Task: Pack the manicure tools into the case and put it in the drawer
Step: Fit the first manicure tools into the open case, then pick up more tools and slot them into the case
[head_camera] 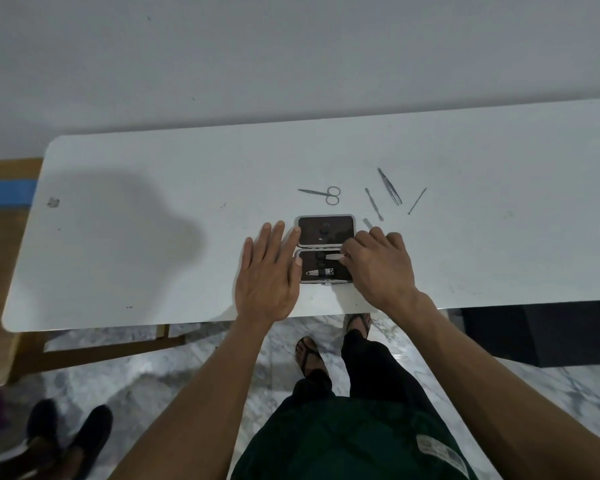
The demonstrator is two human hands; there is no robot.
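A: The case [326, 249] lies open flat near the front edge of the white desk [153, 237], two dark-lined halves, one behind the other.

B: What's inside?

A: The near half holds a nail clipper [319, 271] strapped along its front side. Behind it, a slim silver tool [331, 258] lies across the same half, its right end pinched in the right hand [378, 265], fingers curled tight around it. The far half looks bare apart from a dark strap in the middle; I can't tell more.

B: And the left hand [267, 271]?

A: Flat and spread, grasping nothing, palm on the desk with fingertips touching the case's left edge.

B: Loose tools?

A: Toward the back edge behind the case, small scissors [323, 194]. To their right, a cuticle pusher [374, 204], tweezers [389, 186] and a thin pick [417, 200], all apart from one another. One more small metal piece [367, 223] lies just beside the case's far right corner, partly hidden by the right hand.
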